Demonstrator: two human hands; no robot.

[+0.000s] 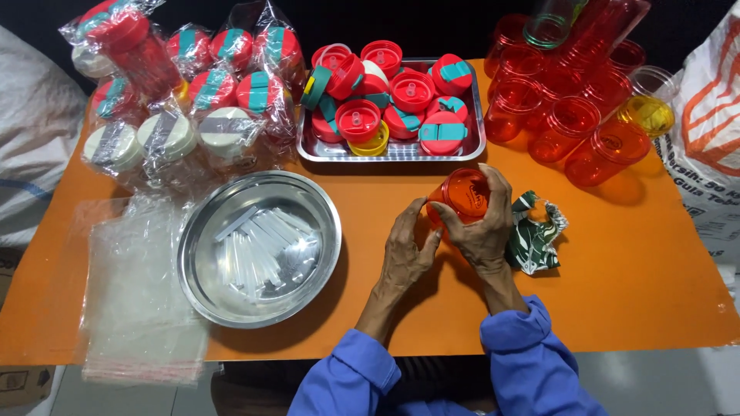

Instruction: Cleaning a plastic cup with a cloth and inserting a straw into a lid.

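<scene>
Held cup: a translucent orange-red plastic cup (461, 194), lying tilted with its open mouth toward the camera, a small dark printed mark on its wall; it sits low over the orange table (632, 270), near the centre, just in front of the steel tray.
Left hand: the left hand (406, 250) is closed on the cup's left side, thumb and fingertips touching its wall.
Right hand: the right hand (486, 223) wraps the cup from the right and over the top, fingers curled on the rim.
Cloth: a crumpled green-and-white cloth (537, 231) lies just beside the right hand, touching the table.
Steel tray: a rectangular tray (393, 151) behind the cup holds red lids (411, 91) with teal flaps, and one yellow lid.
Loose cups: a stack of red cups (574, 115) lies on its side at far right, with one yellow-tinted clear cup (647, 112) at its edge.
Wrapped packages: clear plastic bags (216, 85) at far left enclose finished cups with red-and-teal or cream-and-grey lids.
Steel bowl: a round bowl (202, 231) at left holds clear straws (262, 246).
Flat bags: a pile of empty clear bags (139, 308) lies on the table's left edge.
Sack: a white sack (713, 123) with orange printed bands stands at right; its lettering is partly cut off.
</scene>
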